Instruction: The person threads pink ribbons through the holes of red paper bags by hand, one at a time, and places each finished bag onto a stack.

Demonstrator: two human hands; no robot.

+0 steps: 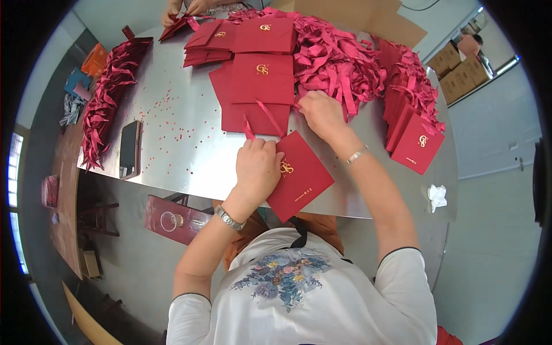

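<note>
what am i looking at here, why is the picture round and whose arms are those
There is no machine here. The picture comes from a wide fisheye camera worn on a person's head, looking down, so straight edges bend and the corners go dark. The arms rising from the bottom edge are the wearer's own.

The left hand presses on a flat red paper bag with a gold emblem, at the near edge of a shiny metal table. The right hand pinches a red ribbon running toward that bag.

Also on the table: stacks of red bags, a big pile of red ribbons, a dark phone and red paper dots. Another person's hands work at the far edge.
</note>
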